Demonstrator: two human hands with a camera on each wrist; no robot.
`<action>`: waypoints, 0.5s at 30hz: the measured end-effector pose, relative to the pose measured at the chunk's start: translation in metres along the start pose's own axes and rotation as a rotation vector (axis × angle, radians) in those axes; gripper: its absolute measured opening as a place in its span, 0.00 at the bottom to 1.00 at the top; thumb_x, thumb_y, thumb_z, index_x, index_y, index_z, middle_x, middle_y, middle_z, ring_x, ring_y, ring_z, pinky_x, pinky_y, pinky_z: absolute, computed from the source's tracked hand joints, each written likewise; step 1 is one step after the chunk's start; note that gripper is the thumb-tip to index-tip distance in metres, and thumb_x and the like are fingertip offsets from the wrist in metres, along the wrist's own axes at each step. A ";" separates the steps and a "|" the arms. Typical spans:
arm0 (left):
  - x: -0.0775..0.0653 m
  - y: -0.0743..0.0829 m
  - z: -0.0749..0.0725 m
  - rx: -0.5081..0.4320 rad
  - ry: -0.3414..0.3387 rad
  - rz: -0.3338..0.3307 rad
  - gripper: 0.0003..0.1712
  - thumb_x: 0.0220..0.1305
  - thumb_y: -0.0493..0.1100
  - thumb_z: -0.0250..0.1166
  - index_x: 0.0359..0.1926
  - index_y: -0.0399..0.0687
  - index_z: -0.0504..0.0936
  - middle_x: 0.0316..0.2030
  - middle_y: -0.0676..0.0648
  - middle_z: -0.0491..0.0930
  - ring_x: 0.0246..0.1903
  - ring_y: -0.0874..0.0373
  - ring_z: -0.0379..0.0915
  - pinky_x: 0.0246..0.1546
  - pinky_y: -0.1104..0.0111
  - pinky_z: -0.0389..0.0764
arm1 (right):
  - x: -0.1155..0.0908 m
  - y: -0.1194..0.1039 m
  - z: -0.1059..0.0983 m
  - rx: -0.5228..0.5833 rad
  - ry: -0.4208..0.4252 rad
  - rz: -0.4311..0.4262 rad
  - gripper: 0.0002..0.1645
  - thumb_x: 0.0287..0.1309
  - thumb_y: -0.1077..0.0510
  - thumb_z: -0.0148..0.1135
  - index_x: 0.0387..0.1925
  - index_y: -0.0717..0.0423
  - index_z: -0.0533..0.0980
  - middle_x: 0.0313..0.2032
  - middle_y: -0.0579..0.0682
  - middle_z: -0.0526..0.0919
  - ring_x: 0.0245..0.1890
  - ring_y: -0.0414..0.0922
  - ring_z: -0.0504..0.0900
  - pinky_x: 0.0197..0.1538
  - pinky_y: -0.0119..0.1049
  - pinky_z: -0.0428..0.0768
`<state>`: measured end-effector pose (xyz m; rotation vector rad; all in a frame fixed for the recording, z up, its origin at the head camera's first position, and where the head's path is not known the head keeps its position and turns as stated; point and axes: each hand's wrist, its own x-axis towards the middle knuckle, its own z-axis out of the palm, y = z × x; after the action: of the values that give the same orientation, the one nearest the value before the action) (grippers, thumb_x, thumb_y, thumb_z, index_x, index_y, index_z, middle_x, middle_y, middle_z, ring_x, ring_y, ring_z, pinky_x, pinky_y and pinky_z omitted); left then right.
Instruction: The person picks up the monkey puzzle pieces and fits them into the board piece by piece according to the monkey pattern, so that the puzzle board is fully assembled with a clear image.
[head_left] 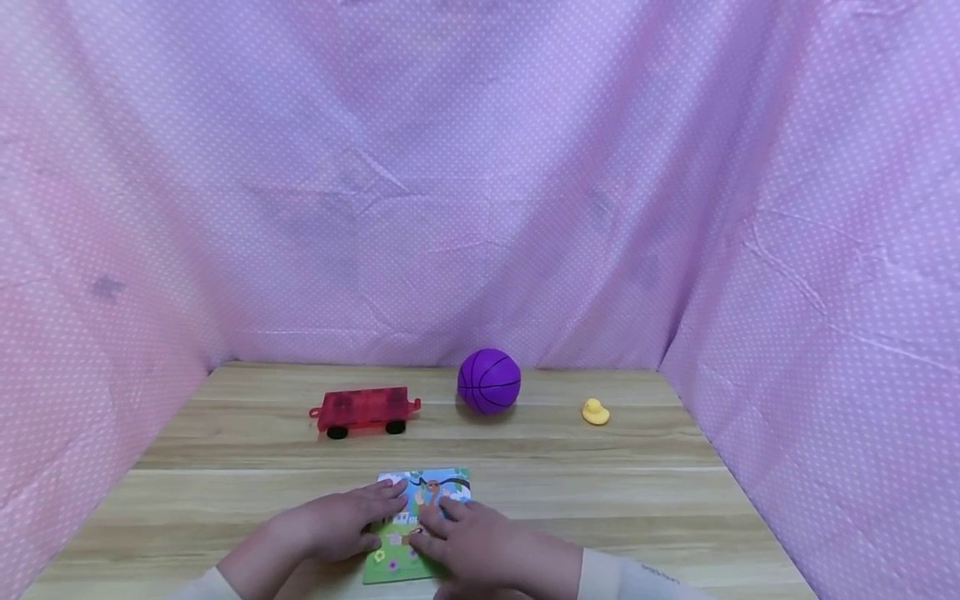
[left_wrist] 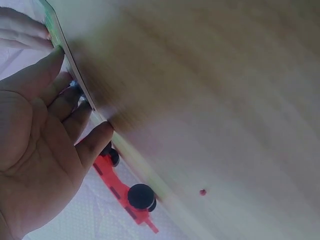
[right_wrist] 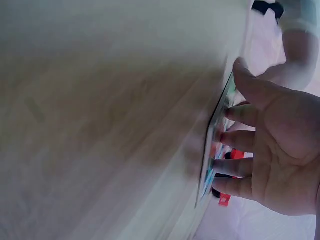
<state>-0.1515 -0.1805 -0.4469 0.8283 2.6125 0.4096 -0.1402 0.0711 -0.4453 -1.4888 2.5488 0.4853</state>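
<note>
A thin flat board (head_left: 397,569) printed with a cartoon scene of blue sky, green grass, flowers and a brown figure lies on the table, in the head view's lower middle. My left hand (head_left: 347,521) rests its fingertips on the board's left side, fingers mostly straight. Over the right part lies my right hand (head_left: 483,542), fingers spread, hiding some of the picture. Both wrist views show the board edge-on, with the left hand's fingers (left_wrist: 80,117) and the right hand's fingers (right_wrist: 237,141) touching its face. Neither hand curls round it.
Beyond the hands stands a red toy car base (head_left: 365,408) with black wheels. A purple ball (head_left: 489,382) sits right of it, and a small yellow duck (head_left: 596,412) further right. Pink dotted cloth (head_left: 465,208) encloses the back and sides of the wooden table (head_left: 600,475).
</note>
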 end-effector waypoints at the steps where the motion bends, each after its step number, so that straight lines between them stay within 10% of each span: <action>1: 0.000 0.000 0.000 -0.013 0.000 -0.010 0.37 0.67 0.50 0.63 0.74 0.59 0.62 0.75 0.53 0.58 0.74 0.48 0.52 0.68 0.49 0.62 | 0.001 0.002 0.001 0.008 -0.002 0.022 0.48 0.58 0.19 0.41 0.76 0.30 0.51 0.76 0.39 0.53 0.75 0.47 0.55 0.69 0.42 0.68; 15: 0.000 0.003 -0.001 -0.021 0.005 -0.043 0.37 0.65 0.50 0.65 0.73 0.58 0.64 0.74 0.53 0.60 0.73 0.47 0.55 0.67 0.46 0.63 | -0.006 0.020 -0.001 0.161 0.009 0.049 0.46 0.56 0.21 0.49 0.72 0.30 0.60 0.74 0.41 0.59 0.73 0.48 0.61 0.67 0.42 0.71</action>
<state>-0.1504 -0.1787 -0.4454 0.7634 2.6210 0.4267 -0.1542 0.0844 -0.4384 -1.3795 2.5672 0.2729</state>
